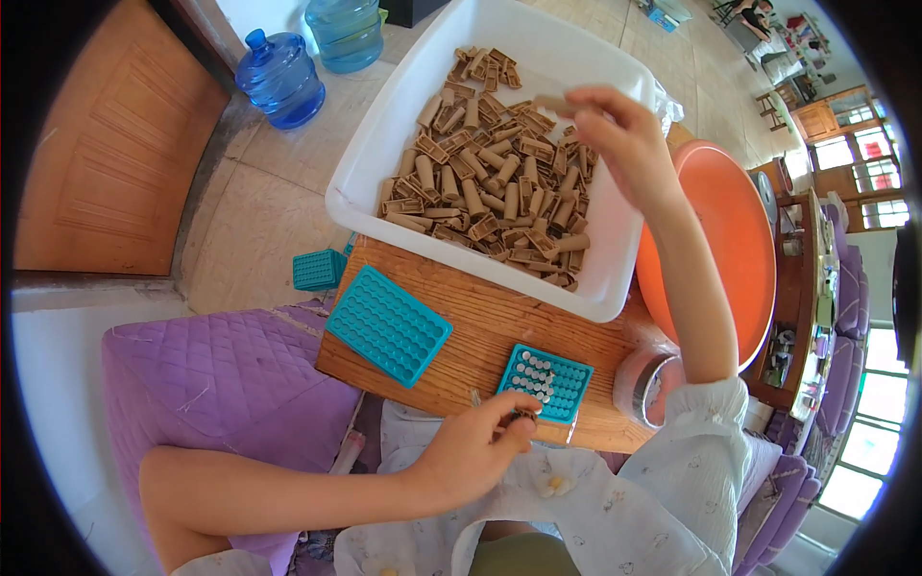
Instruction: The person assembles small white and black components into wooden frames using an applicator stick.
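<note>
My right hand point(624, 139) is raised over the far right of a large white tub point(384, 130). A tan plastic piece point(555, 104) is pinched between its fingertips. Many like it, tan half-round shells point(471, 197), lie heaped in the tub. Close to my body, my left hand point(471, 446) is closed, thumb against fingers, around something small and dark that I cannot make out. Just beyond that hand sits a teal pitted tray point(573, 389) with several small silvery round pieces point(533, 370) in its pits. A larger teal tray point(389, 326) lies to its left.
The wooden table point(471, 326) carries the tub and trays. A clear round jar point(645, 384) and a big orange basin point(715, 250) stand on the right. Stacked teal trays point(319, 271) and a purple quilted cover point(211, 384) are on the left. Blue water bottles point(280, 82) stand behind.
</note>
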`<state>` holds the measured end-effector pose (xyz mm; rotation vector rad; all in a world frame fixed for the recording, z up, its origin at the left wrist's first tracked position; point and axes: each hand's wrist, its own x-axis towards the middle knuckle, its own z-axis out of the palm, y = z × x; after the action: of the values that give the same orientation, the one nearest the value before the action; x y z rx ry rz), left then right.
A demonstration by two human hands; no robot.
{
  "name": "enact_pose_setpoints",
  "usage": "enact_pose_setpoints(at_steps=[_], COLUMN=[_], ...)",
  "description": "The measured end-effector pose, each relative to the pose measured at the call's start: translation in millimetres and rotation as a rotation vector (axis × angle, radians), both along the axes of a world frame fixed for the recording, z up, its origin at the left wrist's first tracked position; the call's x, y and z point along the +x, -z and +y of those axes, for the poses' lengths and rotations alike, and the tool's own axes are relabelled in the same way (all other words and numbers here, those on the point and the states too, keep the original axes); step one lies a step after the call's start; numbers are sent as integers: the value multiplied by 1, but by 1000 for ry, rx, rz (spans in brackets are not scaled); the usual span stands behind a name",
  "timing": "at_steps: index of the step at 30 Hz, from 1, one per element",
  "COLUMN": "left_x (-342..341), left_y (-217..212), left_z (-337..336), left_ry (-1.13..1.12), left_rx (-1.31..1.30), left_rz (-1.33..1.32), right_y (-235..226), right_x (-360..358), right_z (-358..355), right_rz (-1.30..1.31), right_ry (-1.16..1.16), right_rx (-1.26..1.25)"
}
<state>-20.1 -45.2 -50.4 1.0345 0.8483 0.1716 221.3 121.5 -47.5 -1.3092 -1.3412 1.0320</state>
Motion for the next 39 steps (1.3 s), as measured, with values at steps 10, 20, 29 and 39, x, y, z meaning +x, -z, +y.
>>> enact_pose_setpoints(at_steps=[10,20,29,39], left_x=[-1,3,5,4], left_y=[-7,-14,-24,-23], left_z=[8,20,33,22], left_ry=[-49,-59,-129,-131], left_rx=[13,192,181,279], left_rz=[-15,-136,-282,-317], right_y=[22,39,33,30], right_x=[-23,-40,-110,-145], right_z=[-174,-207,-238,-225], right_rz=[-465,-633,580,690], right_ry=[518,723,610,538], right_rx=[43,-47,164,202])
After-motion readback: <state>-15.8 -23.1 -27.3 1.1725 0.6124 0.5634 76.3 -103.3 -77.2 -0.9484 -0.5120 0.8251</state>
